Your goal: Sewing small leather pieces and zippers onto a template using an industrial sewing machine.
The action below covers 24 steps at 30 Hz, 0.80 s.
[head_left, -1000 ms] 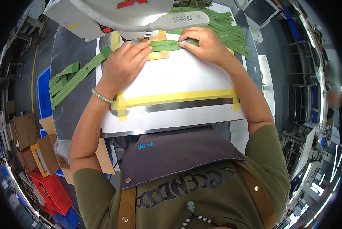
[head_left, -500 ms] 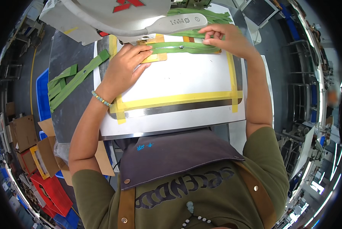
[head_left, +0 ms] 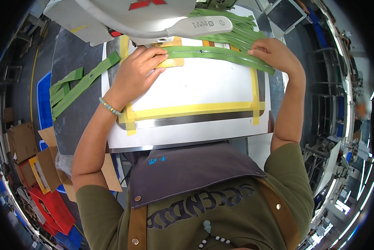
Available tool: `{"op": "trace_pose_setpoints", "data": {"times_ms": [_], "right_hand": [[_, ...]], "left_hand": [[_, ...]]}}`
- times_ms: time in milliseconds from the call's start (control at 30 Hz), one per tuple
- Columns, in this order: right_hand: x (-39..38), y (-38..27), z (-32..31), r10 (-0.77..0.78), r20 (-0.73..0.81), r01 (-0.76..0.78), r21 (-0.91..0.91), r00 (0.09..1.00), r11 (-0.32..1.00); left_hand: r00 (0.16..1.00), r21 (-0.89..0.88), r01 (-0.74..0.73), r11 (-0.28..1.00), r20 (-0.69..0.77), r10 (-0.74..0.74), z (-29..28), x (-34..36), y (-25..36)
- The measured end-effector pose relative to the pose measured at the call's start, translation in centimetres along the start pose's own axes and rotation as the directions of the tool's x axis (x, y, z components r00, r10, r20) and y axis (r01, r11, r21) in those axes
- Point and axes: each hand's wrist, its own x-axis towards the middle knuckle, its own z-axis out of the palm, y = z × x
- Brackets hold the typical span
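A green zipper (head_left: 220,54) stretches across the far side of the white work plate, its metal slider near the middle. My left hand (head_left: 143,66) closes on its left end, beside a small yellow-taped piece (head_left: 173,63) under the sewing machine head. With fingers pinched, my right hand (head_left: 274,54) grips the zipper toward its right end, and a short tail hangs past the fingers. Behind it lies a heap of more green zippers (head_left: 241,31). Several others (head_left: 84,85) rest on the dark table at the left.
The machine head (head_left: 153,12) with a pale handheld-shaped lamp (head_left: 201,26) overhangs the far edge. Yellow tape (head_left: 195,109) frames the white plate (head_left: 199,85). A blue bin (head_left: 45,102), open cardboard boxes (head_left: 49,166) and a red box (head_left: 53,208) stand at the left.
My right hand has moved right and slightly toward me, drawing the zipper's right part out straighter, with its tail now showing. My left hand has stayed in place.
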Motion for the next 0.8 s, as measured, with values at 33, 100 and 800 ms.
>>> {"op": "trace_pose_setpoints", "data": {"times_ms": [33,100,800], "right_hand": [[-0.3,-0.1,-0.5,0.1,-0.038,-0.103,-0.103,0.994,0.989],[0.5,0.3,0.1,0.184,-0.082,-0.197,-0.197,0.979,0.96],[5.4,-7.8,7.8,-0.471,-0.352,0.57,0.272,0.809,0.776]], "left_hand": [[1.0,-0.005,-0.015,1.0,-0.006,0.015,0.0,0.1,0.0],[1.0,0.014,-0.027,1.0,-0.011,0.027,0.1,0.1,0.0],[0.996,0.081,-0.079,0.994,-0.033,0.081,0.2,-0.3,-0.3]]}}
